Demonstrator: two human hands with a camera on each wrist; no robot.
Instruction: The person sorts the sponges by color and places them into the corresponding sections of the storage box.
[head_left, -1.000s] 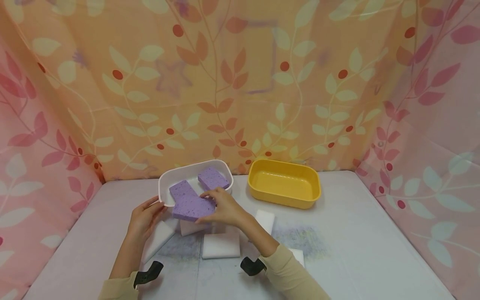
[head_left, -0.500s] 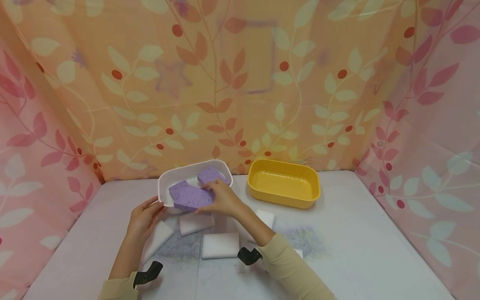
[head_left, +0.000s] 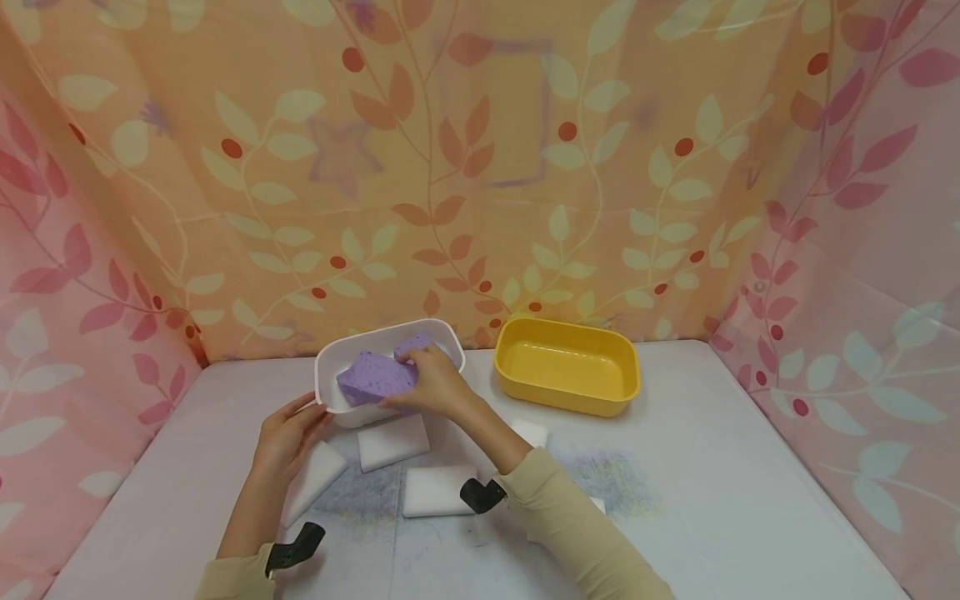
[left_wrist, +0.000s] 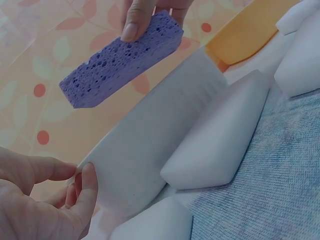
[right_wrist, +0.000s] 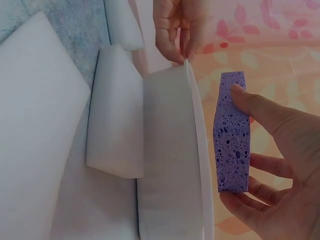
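My left hand (head_left: 283,437) pinches the near-left rim of a white plastic tub (left_wrist: 145,145) between thumb and fingers. My right hand (head_left: 438,382) grips a purple sponge (right_wrist: 232,137) by its edges, thumb on one side and fingers on the other. In both wrist views that sponge is above the tub's rim, clear of it. A second purple sponge (head_left: 412,342) lies at the right inside the tub, partly behind my right fingers. Another piece at the tub's left blends with the held sponge in the head view, so its outline is hard to tell.
Beside the white tub stands a yellow tub (head_left: 567,398). In front, several white sponge blocks lie on the table: one (head_left: 393,443) against the white tub, one (head_left: 317,479) near my left wrist, one (head_left: 435,492) nearer me. A patterned curtain (head_left: 480,208) rises behind.
My right hand has carried the purple sponge up and away from me, from the white tub's near edge to over its inside. The left hand stays on the rim.
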